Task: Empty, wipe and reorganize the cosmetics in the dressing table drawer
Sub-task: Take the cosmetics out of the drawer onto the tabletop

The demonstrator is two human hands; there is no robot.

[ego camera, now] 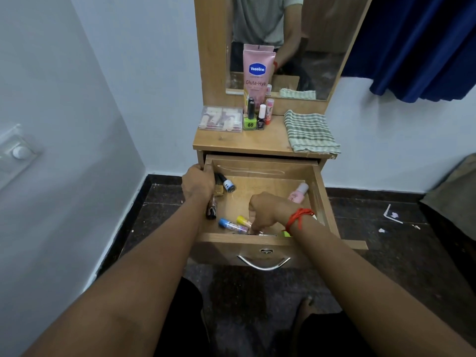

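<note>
Right hand (268,212) low, fingers curled, hold unclear; yellow-capped plastic tube (242,220) lies just left of them, long axis crosswise; left hand (198,182) clamps the side of the wooden drawer (257,169)

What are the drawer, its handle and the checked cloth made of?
Drawer: looks like wood-grain laminate board, matte, grain pattern visible.
Handle: seemingly polished metal, bright reflections; chromed plastic possible.
Checked cloth: woven fabric, probably cotton, soft folds.
</note>
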